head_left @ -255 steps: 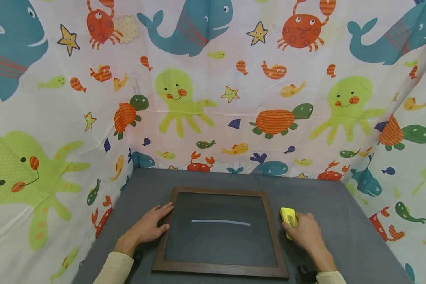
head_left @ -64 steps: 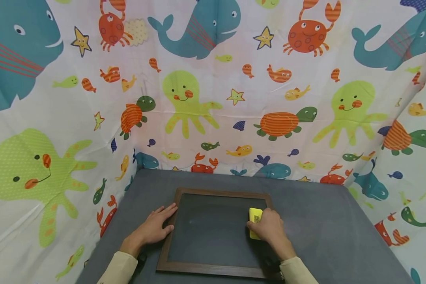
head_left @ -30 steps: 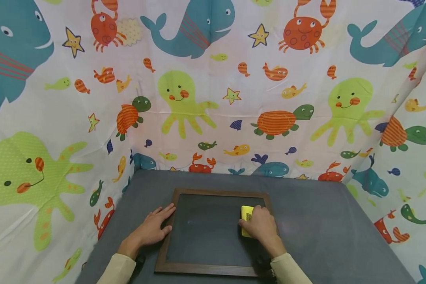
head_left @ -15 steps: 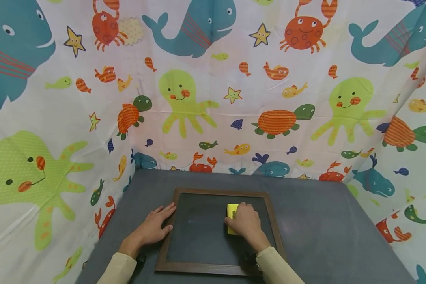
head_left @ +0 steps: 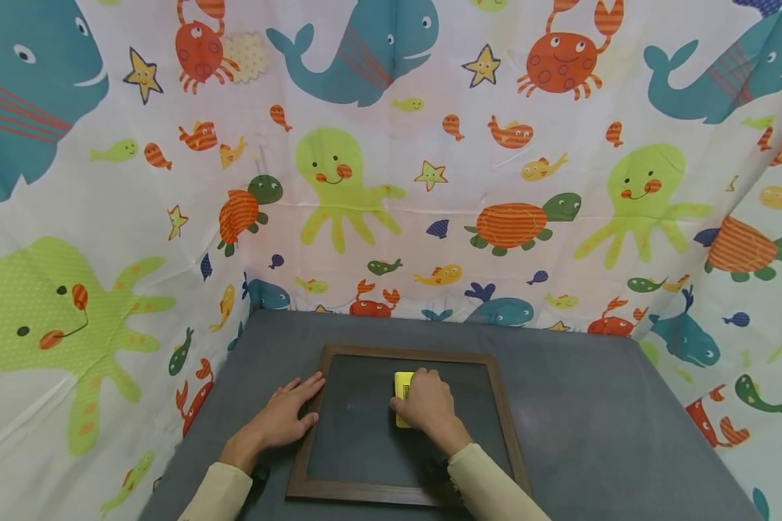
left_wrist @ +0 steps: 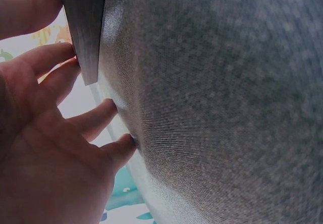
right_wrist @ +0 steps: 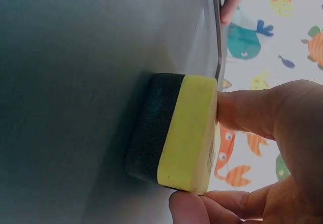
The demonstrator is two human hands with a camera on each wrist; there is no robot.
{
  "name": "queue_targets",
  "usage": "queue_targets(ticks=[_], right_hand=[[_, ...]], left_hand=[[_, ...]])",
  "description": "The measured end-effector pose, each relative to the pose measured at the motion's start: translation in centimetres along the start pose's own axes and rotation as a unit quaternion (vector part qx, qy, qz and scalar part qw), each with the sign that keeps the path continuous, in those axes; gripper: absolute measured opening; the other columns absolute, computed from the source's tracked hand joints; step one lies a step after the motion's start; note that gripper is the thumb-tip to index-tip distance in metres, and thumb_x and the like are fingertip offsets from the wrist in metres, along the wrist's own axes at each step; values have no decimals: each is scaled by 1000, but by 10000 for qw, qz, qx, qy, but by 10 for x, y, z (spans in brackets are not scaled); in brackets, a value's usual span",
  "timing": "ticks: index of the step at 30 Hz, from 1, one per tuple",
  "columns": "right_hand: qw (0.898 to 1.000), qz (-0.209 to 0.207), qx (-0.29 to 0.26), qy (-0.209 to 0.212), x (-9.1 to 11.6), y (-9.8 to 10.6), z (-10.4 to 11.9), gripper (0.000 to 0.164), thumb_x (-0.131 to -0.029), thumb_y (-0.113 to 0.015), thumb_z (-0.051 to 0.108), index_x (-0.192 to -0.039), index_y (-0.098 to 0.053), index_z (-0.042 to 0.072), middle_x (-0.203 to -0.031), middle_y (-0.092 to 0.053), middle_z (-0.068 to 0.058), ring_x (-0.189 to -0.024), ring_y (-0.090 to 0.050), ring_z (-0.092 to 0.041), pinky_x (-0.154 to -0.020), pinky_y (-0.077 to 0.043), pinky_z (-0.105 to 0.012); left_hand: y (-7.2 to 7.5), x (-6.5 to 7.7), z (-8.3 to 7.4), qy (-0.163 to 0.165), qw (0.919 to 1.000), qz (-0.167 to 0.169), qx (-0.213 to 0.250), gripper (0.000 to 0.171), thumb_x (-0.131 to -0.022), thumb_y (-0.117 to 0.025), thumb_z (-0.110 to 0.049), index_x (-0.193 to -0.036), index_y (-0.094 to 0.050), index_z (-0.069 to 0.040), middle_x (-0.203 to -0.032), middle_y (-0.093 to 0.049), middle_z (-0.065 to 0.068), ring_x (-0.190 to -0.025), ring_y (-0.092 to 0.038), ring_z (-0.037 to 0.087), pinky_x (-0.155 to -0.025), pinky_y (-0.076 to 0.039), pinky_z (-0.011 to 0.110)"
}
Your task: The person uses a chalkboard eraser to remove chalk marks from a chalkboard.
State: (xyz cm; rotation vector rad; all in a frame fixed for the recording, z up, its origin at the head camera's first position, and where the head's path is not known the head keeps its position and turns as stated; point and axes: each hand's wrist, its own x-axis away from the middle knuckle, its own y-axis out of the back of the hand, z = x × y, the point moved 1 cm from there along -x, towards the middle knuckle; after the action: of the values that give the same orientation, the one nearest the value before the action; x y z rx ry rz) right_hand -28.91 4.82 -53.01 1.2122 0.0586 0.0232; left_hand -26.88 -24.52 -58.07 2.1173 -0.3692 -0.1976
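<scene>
A chalkboard (head_left: 358, 449) in a brown wooden frame lies on the grey table. My right hand (head_left: 430, 407) grips a yellow chalkboard eraser (head_left: 402, 398) over the board's upper middle, thumb on one side and fingers on the other. In the right wrist view the black felt side of the eraser (right_wrist: 154, 128) faces the dark surface, close against it. My left hand (head_left: 280, 416) rests at the frame's left edge with fingers extended. The left wrist view shows some fingertips touching the frame (left_wrist: 87, 37) and others on the table cloth. A faint pale speck shows on the board left of the eraser.
Grey cloth covers the table (head_left: 599, 405), which reaches past the board on both sides. A white curtain (head_left: 423, 239) printed with sea animals hangs along the back and both sides.
Earlier, a pale chalk line crossed the board and the eraser was on the table at right; that line is gone. Over the last second my right hand slid the eraser leftward. Left hand stays put.
</scene>
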Motion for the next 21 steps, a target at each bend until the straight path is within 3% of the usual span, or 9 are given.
queue_targets(ticks=[10, 21], right_hand=[[9992, 173, -44, 350, -6, -13, 31, 62, -76, -81, 48, -109, -62, -1, -87, -53, -11, -67, -54, -24, -60, -52, -40], [9934, 256, 213, 1099, -6, -20, 51, 58, -82, -79, 44, -114, -66, -2, -95, -56, -10, -71, -54, -22, -65, -54, -40]], left_hand=[[0, 1, -1, -81, 10000, -30, -1, 67, -97, -66, -21, -156, -38, -13, -166, -28, 3, -149, -24, 48, -113, -15, 75], [0, -2, 2, 136, 9999, -63, -33, 68, -95, -68, -24, -156, -39, -17, -166, -29, -1, -150, -24, 44, -116, -14, 73]])
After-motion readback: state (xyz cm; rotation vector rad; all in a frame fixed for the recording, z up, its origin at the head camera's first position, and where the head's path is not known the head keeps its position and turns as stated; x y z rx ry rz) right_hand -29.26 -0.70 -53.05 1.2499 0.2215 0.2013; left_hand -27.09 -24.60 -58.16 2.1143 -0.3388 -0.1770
